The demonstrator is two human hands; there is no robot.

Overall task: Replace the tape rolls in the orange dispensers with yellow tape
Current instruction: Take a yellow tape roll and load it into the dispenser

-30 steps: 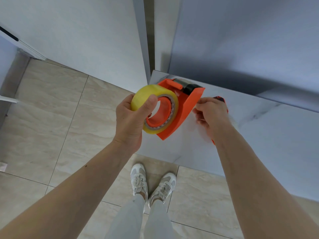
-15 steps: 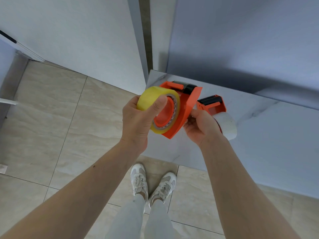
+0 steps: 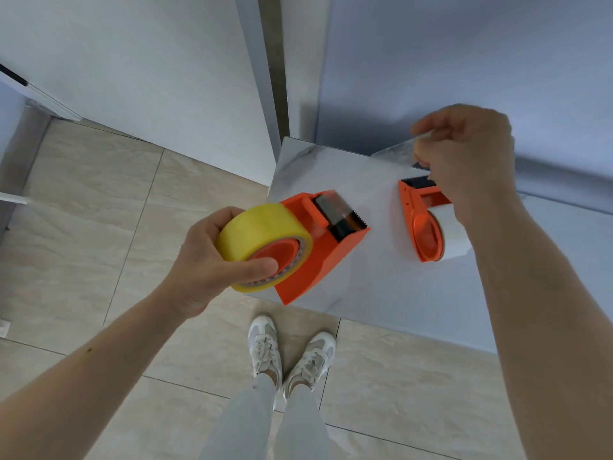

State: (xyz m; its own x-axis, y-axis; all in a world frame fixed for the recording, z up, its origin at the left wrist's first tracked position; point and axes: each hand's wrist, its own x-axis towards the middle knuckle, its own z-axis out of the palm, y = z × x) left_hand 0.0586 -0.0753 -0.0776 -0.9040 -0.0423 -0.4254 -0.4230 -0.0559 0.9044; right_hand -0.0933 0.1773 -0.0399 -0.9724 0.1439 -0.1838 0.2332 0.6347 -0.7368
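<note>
Tape strip (image 3: 396, 152), clear and thin, stretches toward two o'clock from the orange plastic dispenser (image 3: 326, 247), pinched by right hand (image 3: 471, 157); left hand (image 3: 212, 260) grips the mounted yellow tape roll (image 3: 262, 239).

The right hand (image 3: 464, 161) is no longer at the dispenser (image 3: 318, 250) carrying the yellow tape (image 3: 262, 240); it now sits raised away to the right, pinching a drawn-out strip of tape (image 3: 394, 154), uncovering the second dispenser (image 3: 424, 224) on the bench (image 3: 381, 293).

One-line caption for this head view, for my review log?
Left hand holds the dispenser loaded with yellow tape; right hand pulls out its clear strip above a second dispenser.
</note>
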